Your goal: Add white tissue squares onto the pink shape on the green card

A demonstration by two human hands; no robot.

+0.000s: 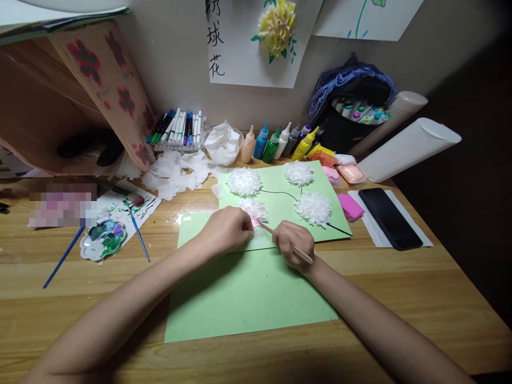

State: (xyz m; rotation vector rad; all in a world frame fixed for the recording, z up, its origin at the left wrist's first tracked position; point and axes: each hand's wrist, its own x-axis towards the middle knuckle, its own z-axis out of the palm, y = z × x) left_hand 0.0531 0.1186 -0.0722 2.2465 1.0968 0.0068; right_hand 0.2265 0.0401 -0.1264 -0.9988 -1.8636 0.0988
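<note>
My right hand (295, 242) is closed around a thin wooden craft stick (303, 255), whose tip points left at a small pink patch (255, 220). Beside that patch my left hand (229, 229) is closed in a pinch; what its fingers hold is hidden from me. Both hands rest over a green sheet (332, 197) that bears several fluffy white paper flowers (314, 208) and drawn black stems. The lower-left flower (253, 209) is partly covered by my left hand. A second green sheet (248, 298) lies underneath, nearer me.
Behind the sheets stand several paint bottles (261, 141), a bowl of white paper (222, 143) and loose paper pieces (172, 173). A phone (390, 218) and pink clay packs (351, 207) lie right. Left are a paint palette (103, 240) and brushes (64, 257).
</note>
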